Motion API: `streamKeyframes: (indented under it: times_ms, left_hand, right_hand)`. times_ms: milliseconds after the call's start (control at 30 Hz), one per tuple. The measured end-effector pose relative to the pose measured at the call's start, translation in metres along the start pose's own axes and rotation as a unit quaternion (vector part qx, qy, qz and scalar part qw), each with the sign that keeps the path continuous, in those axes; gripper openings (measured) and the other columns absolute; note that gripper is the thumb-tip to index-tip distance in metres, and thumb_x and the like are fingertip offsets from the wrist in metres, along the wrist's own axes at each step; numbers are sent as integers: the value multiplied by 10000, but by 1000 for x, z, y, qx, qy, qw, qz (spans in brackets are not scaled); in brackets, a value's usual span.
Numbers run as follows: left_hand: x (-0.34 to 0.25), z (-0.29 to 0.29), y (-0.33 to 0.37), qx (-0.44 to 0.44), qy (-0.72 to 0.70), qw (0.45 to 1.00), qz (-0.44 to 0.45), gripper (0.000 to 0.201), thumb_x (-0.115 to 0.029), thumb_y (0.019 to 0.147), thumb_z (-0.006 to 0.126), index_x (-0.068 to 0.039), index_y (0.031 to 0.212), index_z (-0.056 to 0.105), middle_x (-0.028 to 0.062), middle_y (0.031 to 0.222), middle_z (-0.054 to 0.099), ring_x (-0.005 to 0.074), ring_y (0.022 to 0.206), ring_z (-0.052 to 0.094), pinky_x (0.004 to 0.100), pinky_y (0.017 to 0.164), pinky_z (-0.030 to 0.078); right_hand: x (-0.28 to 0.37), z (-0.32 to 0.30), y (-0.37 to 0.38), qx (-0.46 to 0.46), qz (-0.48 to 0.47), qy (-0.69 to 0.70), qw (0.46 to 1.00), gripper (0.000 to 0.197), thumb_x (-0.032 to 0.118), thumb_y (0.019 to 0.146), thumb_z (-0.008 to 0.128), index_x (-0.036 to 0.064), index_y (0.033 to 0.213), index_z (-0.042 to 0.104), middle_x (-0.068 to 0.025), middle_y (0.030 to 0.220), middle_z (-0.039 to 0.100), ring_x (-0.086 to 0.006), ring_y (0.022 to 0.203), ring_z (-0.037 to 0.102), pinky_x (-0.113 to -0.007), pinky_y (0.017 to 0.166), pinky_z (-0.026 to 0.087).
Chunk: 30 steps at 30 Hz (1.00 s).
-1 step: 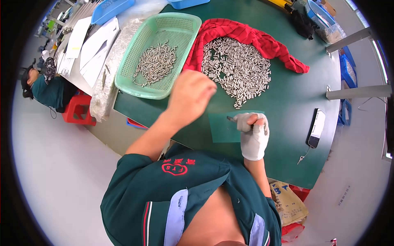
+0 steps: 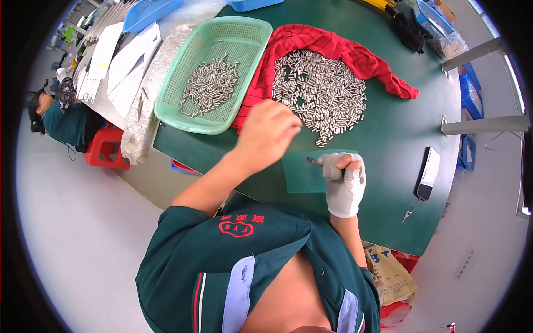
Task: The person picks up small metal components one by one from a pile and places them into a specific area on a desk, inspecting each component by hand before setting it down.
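Observation:
My bare left hand hovers over the near edge of the green table, its fingers curled together in a pinch. Whatever they may hold is too small to make out. In a white glove, with some bare fingertips showing, my right hand is closed around a slim dark tool, whose tip pokes out to the left. Under that tip lies a translucent green sheet. Many short silvery metal cylinders are heaped beyond my hands. A green mesh basket at the left contains more of them.
A red checked cloth curves behind the pile. At the right lie a phone and a key. Bubble wrap and papers lie left of the basket. Another person sits at the far left by a red stool.
My left hand has shifted slightly to the right and nearer to me, away from the basket. My right hand and its tool have hardly moved.

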<state>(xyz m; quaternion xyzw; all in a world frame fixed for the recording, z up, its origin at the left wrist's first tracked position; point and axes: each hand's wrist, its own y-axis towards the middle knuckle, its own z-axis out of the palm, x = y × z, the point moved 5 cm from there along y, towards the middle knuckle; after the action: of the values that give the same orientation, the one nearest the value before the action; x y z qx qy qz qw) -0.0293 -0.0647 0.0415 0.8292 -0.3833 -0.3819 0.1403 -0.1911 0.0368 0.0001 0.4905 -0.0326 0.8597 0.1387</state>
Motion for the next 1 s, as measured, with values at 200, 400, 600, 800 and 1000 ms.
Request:
streamKeyframes:
  times_ms: [200,400,600,800,1000]
  left_hand:
    - [1,64,0,130,-17,991,-5,68,-114,787,670,-76,822,626,49,838,571,259,862,542,389,781,417]
    - [2,82,-2,166,17,986,6,50,-89,779,665,-90,814,628,43,838,566,252,869,541,379,779,421]
    - [-3,77,1,170,52,983,36,77,-75,761,673,-83,803,610,43,832,551,245,865,530,378,769,417]
    - [-5,70,1,195,48,980,12,100,-76,765,677,-73,818,593,52,833,544,251,863,528,376,758,418]
    - [-3,76,0,184,37,982,23,105,-36,764,669,-54,822,583,71,864,568,275,859,537,377,750,437]
  right_hand:
    - [17,-6,0,-26,-24,10,999,351,392,1004,472,82,839,476,27,584,293,-125,535,304,-346,660,374]
    - [5,-15,-1,-31,2,47,998,353,376,997,510,59,842,502,25,594,334,-133,586,358,-350,705,415]
    - [5,-16,-4,-35,7,45,998,363,374,994,519,48,834,509,15,598,369,-134,602,367,-342,701,411]
    - [3,-19,-7,-34,23,53,998,355,356,998,527,34,846,524,-5,625,413,-139,620,385,-324,690,408]
    - [0,-22,-10,-38,35,37,998,381,378,985,545,22,850,535,-10,638,431,-130,620,385,-299,678,401]
